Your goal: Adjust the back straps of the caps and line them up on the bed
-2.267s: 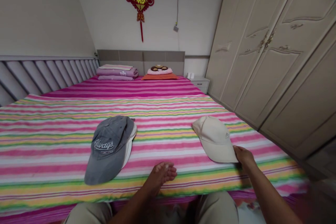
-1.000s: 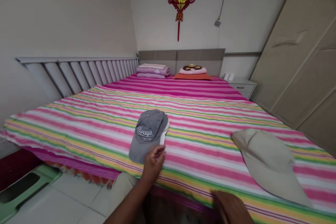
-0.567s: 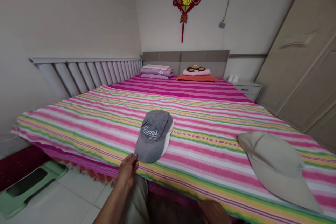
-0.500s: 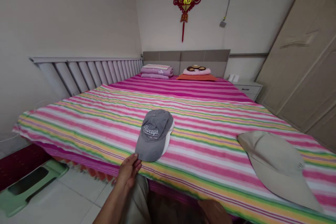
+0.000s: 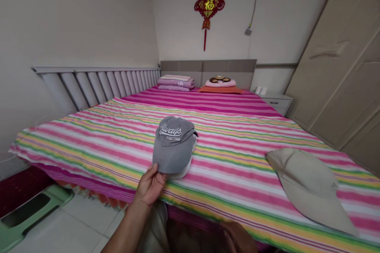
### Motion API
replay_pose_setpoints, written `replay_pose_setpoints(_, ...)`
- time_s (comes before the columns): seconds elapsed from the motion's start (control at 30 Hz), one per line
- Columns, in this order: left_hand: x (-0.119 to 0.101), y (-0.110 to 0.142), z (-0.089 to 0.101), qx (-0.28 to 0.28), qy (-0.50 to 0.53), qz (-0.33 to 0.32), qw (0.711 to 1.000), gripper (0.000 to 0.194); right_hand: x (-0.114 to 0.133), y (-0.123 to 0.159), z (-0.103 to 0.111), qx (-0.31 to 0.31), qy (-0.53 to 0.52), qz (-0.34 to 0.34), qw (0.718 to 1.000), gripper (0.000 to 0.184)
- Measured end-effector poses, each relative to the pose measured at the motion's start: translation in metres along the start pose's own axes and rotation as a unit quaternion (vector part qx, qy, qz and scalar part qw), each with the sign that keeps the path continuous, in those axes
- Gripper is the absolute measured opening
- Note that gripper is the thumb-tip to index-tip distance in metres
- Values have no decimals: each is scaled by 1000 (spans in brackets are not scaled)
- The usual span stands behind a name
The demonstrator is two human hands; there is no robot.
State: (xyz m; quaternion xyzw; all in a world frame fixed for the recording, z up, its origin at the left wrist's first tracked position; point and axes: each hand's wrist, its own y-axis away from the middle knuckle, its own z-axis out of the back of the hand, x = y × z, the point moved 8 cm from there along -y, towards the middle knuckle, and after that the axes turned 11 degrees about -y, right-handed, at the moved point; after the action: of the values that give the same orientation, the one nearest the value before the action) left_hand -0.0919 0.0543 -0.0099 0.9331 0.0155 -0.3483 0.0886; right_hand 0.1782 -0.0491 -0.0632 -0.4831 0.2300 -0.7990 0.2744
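My left hand (image 5: 152,184) pinches the brim of a grey baseball cap (image 5: 175,152) with white "Always" lettering, thumb on top and fingers beneath. The grey cap is tilted up at its front, over a white cap (image 5: 181,173) that shows along its right and lower edges on the bed. My right hand (image 5: 239,237) is low at the bed's near edge, dark and partly cut off; its fingers cannot be made out. A beige cap (image 5: 308,187) lies on the striped sheet to the right, apart from both hands.
A bed with a striped sheet (image 5: 118,142) fills the middle. Folded purple bedding (image 5: 176,84) and a pink pillow (image 5: 220,82) lie by the headboard (image 5: 228,69). A radiator (image 5: 101,83) runs along the left wall. A green stool (image 5: 35,209) stands at lower left, a nightstand (image 5: 276,102) at back right.
My left hand has raised the grey cap's brim, tipping its front up toward me and uncovering more of the white cap below. My right hand stays low at the bed's edge.
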Motion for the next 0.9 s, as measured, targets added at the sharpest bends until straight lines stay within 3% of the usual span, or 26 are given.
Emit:
replay_pose_setpoints(0.07,14,9,-11,60,4,17,998,21,-7,-14,1,-14,-101,-111,989,20)
replay_pose_setpoints(0.13,40,23,-21,125,-7,60,990,17,-8,-25,-4,-12,-255,-218,942,28)
replay_pose_setpoints(0.2,72,40,-28,181,-24,108,977,20,2,-38,-9,-6,-420,-268,867,42)
replay_pose_setpoints(0.3,113,64,-31,232,-36,161,959,26,12,-53,1,-80,-575,-310,753,57)
replay_pose_setpoints(0.4,140,78,-27,268,-53,221,936,33,15,-66,16,-147,-626,-322,695,57)
replay_pose_setpoints(0.53,143,72,-25,282,-46,240,928,21,14,-71,24,-146,-647,-343,665,46)
replay_pose_setpoints(0.63,134,57,-36,287,-56,228,929,31,10,-63,22,-124,-653,-368,650,42)
replay_pose_setpoints(0.73,128,42,-54,291,-71,221,928,42,5,-54,23,-113,-631,-371,672,41)
replay_pose_setpoints(0.83,124,30,-66,278,-82,207,934,39,0,-47,27,-97,-599,-371,703,46)
replay_pose_setpoints(0.9,122,25,-69,268,-91,197,939,37,-3,-45,31,-105,-591,-372,708,47)
